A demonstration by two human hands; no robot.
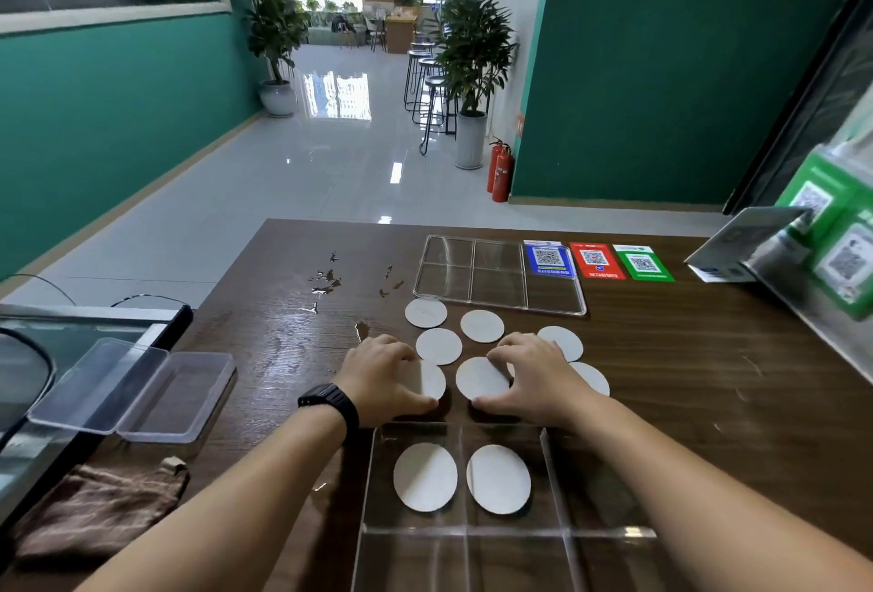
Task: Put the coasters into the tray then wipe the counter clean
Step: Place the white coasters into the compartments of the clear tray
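Brown cloth [101, 504] is lying bunched at the counter's near left corner, well to the left of the person's fingers, probably waiting there for the wiping step. Just beyond it, a clear plastic case [134, 388] is sitting with its lid hinged open. Spilled liquid [326, 282] is glistening on the dark wood counter [708, 379], beyond the left hand's fingertips, which is likely why the coasters need clearing first.

The left hand [387, 376] is pressing flat on one white coaster [432, 379], fingers curled down over its edge and thumb tucked at the near rim, apparently working to lift or slide it. The right hand [534, 376] is doing the same on a second coaster [479, 379], fingers spread and bent, thumb at its near edge; neither disc is lifted yet.

More loose coasters [482, 326] are lying just beyond both sets of fingertips. Directly below the thumbs, the clear divided tray [373, 473] is already holding two coasters [425, 477], one per compartment, close enough for short transfers. A second clear tray [557, 303] is resting farther beyond the fingers, beside coloured code cards [596, 260].
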